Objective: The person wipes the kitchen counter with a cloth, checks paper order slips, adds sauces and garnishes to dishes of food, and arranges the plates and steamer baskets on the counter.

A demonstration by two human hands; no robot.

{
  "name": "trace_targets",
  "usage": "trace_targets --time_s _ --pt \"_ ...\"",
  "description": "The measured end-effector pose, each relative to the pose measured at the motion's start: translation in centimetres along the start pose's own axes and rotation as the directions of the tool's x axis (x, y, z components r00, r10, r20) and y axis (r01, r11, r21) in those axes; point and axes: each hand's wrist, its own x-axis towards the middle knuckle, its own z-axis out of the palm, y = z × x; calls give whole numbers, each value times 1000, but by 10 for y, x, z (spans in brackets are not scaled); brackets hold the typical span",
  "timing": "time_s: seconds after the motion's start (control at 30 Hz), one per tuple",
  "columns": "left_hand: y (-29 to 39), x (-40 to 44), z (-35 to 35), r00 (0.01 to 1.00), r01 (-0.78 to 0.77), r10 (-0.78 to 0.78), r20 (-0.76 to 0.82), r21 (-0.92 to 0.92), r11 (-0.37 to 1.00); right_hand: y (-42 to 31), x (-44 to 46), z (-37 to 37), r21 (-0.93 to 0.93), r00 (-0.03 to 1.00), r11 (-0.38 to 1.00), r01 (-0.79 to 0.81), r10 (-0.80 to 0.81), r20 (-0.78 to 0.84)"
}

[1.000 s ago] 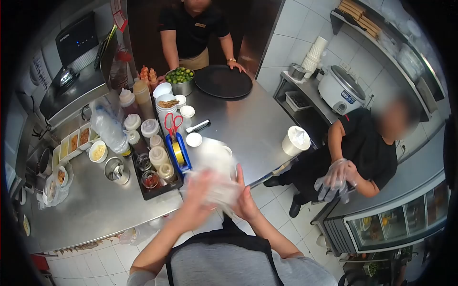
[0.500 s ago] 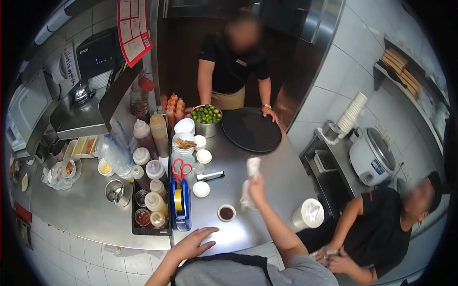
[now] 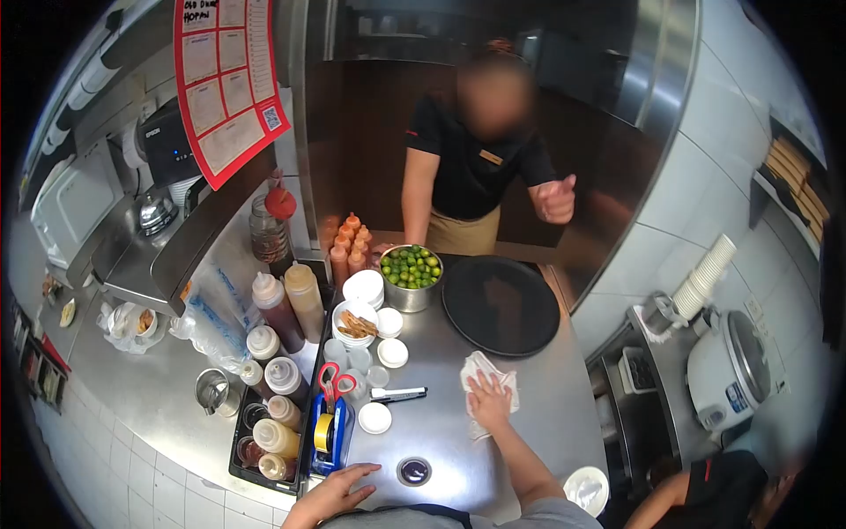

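The soft, rumpled white cloth [image 3: 480, 364] lies just on the wearer's side of the round black tray [image 3: 500, 305], the right hand's [image 3: 490, 402] spread fingers seemingly flattening it against smooth stainless-steel counter [image 3: 551, 419]. Farther from the tray, the empty left hand [image 3: 335, 495], fingers slightly apart, perhaps braces the reach.

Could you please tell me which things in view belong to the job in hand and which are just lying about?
Likely in use: white cloth, under the right hand; steel counter, beneath the cloth.

Seemingly just lying about: marker; blue tape dispenser; black round tray; pot of green fruits.
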Motion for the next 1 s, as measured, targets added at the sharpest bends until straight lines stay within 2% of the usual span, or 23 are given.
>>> trace_targets --time_s 0.17,0.27,0.3,0.37,0.4,0.43,0.47,0.5,0.57,0.6,0.73,0.77,0.9,1.0 --pt "-8 22 9 996 -3 4 93 -15 1000 67 15 -7 -9 999 1000 -18 19 44" --pt "-11 19 6 997 -73 73 7 36 997 112 3 -14 -44 989 990 -132 135 63" --pt "-11 16 6 998 -69 69 4 32 997 125 2 -17 -45 989 991 -127 130 67" --pt "-12 9 6 998 -60 60 -3 8 998 144 -4 -25 -145 886 881 -450 461 49" --pt "-11 5 7 999 -49 49 16 1 999 148 -8 -29 -147 885 880 -452 463 53" --pt "-11 1 8 999 -46 46 19 1 999 150 -10 -33 -179 737 732 -658 674 50" --pt "-11 -4 9 997 -70 70 21 9 998 145 -12 -41 -209 540 536 -818 841 39" --pt "-11 -8 9 995 -94 94 23 15 995 137 -16 -48 -210 538 534 -819 842 41" --pt "-14 -16 9 997 -74 74 33 11 997 115 -27 -61 -244 401 393 -887 916 18" --pt "-17 -19 9 996 -89 88 18 15 996 108 -33 -63 -250 391 383 -889 920 17" --pt "-22 -28 5 990 -139 138 43 38 990 92 -67 -47 -298 364 344 -890 931 -13" --pt "-19 -25 5 986 -156 152 65 77 985 81 -74 -45 -301 414 388 -871 910 -25" --pt "-22 13 19 918 -396 377 124 227 890 34 -111 -51 -258 644 601 -756 753 -134" --pt "-26 48 42 903 -407 303 304 387 827 6 -139 -54 -211 731 699 -683 653 -201"
